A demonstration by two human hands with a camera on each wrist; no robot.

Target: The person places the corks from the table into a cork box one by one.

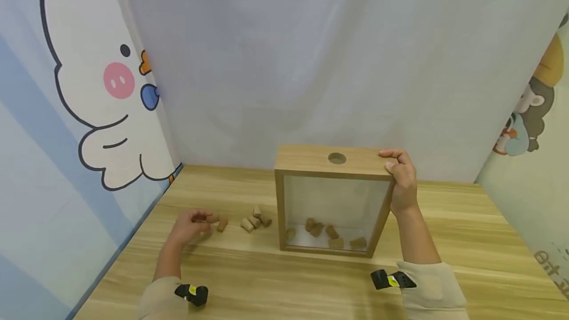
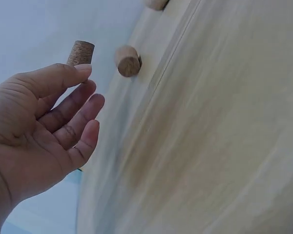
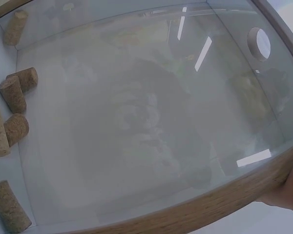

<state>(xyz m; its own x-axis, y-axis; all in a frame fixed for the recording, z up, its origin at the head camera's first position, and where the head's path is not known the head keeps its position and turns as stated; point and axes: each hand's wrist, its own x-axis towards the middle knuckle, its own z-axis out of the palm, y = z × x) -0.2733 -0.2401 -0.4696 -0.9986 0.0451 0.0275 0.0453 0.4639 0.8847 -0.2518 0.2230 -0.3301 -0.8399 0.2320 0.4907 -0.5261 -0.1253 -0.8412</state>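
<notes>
My left hand [image 1: 188,228] is low over the left side of the table, pinching a cork [image 2: 81,52] between thumb and fingertips; the other fingers are loosely bent. One loose cork [image 1: 223,224] lies just right of that hand, and a small group of corks [image 1: 254,221] sits between it and the box. A shallow wooden box [image 1: 306,159] with a clear front stands upright, a round hole [image 1: 337,158] in its top. Several corks [image 3: 12,94] lie on its floor. With my right hand [image 1: 403,181], I grip the box's upper right corner; in the right wrist view that hand is mostly cut off.
The wood-grain table [image 1: 249,280] carries everything. A pale curtain [image 1: 266,73] hangs behind it, and a cartoon-printed cloth [image 1: 102,157] borders the left edge. Another printed cloth [image 1: 533,177] is on the right.
</notes>
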